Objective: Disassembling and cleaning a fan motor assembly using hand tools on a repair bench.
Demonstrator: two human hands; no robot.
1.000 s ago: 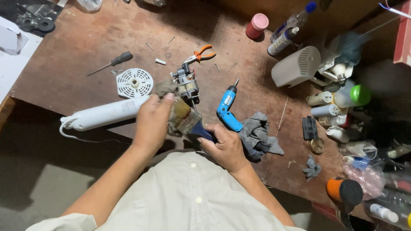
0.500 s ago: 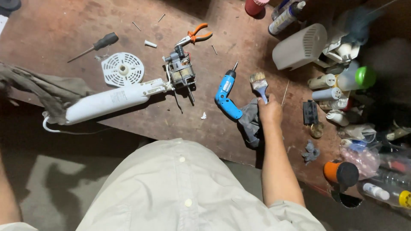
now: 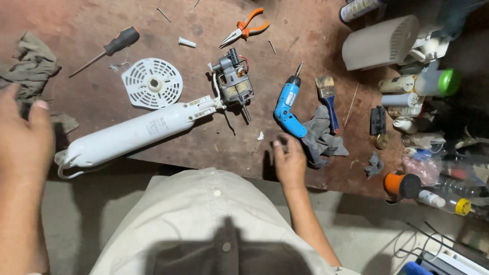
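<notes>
My right hand (image 3: 289, 162) hovers empty at the table's near edge, fingers loosely curled, just below the blue electric screwdriver (image 3: 288, 105). A paintbrush (image 3: 327, 97) lies on a grey rag (image 3: 324, 137) to its right. My left hand (image 3: 23, 137) is raised at the far left, open and empty, near a brown-grey cloth (image 3: 30, 63). Between the hands lie a white tube-shaped housing (image 3: 135, 133) and the small electric motor (image 3: 233, 84) joined to its end. A round white grille (image 3: 152, 83) sits beside them.
A black-handled screwdriver (image 3: 108, 50) and orange pliers (image 3: 244, 28) lie further back on the brown table (image 3: 204, 147). A white fan cover (image 3: 380, 43), tubes, bottles, a green-capped can (image 3: 438, 82) and an orange-capped bottle (image 3: 405, 186) crowd the right side.
The paintbrush left my right hand and now lies on the rag; that hand pulled back toward me. My left hand dropped the cloth at the far left and came up empty.
</notes>
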